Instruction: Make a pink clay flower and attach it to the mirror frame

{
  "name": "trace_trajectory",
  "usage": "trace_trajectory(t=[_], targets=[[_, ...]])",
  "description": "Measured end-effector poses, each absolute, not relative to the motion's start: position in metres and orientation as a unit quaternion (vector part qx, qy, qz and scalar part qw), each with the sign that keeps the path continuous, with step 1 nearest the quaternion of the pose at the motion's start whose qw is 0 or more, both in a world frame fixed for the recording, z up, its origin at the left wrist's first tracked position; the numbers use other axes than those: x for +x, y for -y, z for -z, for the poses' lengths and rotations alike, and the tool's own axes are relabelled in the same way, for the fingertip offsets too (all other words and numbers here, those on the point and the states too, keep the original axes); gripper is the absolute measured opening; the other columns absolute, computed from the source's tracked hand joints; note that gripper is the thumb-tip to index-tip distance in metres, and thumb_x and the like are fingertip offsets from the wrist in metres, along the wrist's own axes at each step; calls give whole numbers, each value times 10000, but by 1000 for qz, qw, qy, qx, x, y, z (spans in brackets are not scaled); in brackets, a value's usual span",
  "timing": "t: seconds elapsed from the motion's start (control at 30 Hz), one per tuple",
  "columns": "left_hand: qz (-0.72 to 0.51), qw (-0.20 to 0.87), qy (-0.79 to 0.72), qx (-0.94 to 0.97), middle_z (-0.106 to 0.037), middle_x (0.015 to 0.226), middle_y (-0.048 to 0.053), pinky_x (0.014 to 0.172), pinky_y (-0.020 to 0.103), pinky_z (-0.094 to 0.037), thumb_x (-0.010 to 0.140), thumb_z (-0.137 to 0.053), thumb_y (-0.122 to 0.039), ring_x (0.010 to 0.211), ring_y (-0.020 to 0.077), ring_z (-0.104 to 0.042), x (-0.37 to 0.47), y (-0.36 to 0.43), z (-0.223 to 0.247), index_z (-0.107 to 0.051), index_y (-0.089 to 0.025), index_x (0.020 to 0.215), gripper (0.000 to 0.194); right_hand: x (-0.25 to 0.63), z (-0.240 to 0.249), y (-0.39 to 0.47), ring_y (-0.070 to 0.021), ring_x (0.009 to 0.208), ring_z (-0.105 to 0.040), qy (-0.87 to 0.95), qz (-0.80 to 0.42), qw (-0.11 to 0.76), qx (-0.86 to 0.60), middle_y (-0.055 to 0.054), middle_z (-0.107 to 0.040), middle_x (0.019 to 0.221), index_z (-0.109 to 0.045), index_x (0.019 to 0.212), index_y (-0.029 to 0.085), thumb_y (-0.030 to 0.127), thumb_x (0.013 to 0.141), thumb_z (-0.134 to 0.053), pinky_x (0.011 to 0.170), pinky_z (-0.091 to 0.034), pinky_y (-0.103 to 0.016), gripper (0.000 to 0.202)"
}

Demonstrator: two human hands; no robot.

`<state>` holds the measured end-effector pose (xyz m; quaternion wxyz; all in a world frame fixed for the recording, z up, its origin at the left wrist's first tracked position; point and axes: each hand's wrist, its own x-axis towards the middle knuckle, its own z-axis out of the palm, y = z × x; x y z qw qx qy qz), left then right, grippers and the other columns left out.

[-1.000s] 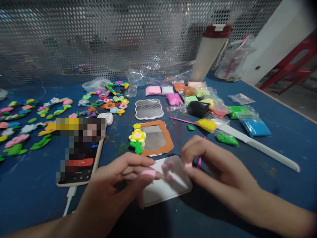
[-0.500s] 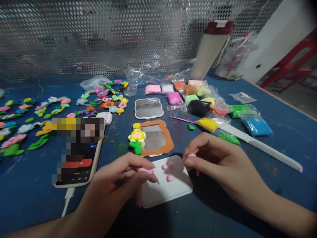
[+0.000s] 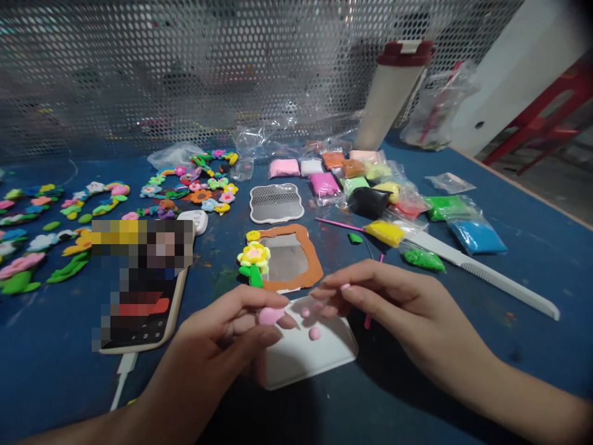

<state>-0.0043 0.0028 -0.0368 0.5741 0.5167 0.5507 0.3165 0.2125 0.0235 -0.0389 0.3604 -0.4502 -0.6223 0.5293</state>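
My left hand [image 3: 227, 334] holds a soft pink clay lump [image 3: 271, 316] between thumb and fingers, over the left edge of a white tray [image 3: 296, 371]. My right hand [image 3: 389, 303] pinches a tiny pink clay bit [image 3: 345, 287] above the tray's right side. Several small pink balls lie on the tray, one [image 3: 315, 334] larger than the others. A pink stick [image 3: 367, 320] shows beneath my right hand. Just behind the tray lies a mirror with a brown clay frame [image 3: 315, 262], a yellow clay flower [image 3: 254, 254] on its left side.
A phone [image 3: 176, 309] with a cable lies at left, near colourful clay flower pieces [image 3: 74, 269]. Behind are a small mirror [image 3: 277, 204], bagged clay [image 3: 324, 184] and a tumbler [image 3: 393, 93]. A white comb-like tool [image 3: 504, 281] lies at right.
My right hand has moved left over the tray with a small pink bit at its fingertips. The left thumb has lowered, showing more of the pink lump.
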Motion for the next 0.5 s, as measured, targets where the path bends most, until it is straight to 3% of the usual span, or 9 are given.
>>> trace_trajectory(t=[0.13, 0.33, 0.5], targets=[[-298, 587, -537, 528, -648, 564, -67, 483, 133, -422, 810, -621, -376, 457, 65, -547, -3, -2, 39, -640, -244, 921, 174, 210, 39, -23, -73, 664, -620, 657, -496, 361, -437, 55, -688, 701, -648, 725, 226, 263, 786, -682, 609, -466, -143, 79], [-288, 620, -503, 529, -728, 832, -54, 479, 125, -461, 843, -592, -353, 458, 47, -588, 0, -2, 43, -556, -279, 1103, 273, 208, 41, -16, -94, 723, -650, 673, -496, 341, -430, 25, -709, 825, -609, 951, 251, 231, 878, -556, 613, -489, -172, 92], [-262, 601, -499, 567, -711, 741, -72, 591, 126, -500, 843, -602, -314, 541, 61, -642, 1, 0, 42, -574, -292, 1145, 304, 204, 45, -9, -109, 612, -609, 753, -407, 296, -425, 9, -672, 715, -580, 811, 223, 240, 856, -563, 516, -448, -194, 51]])
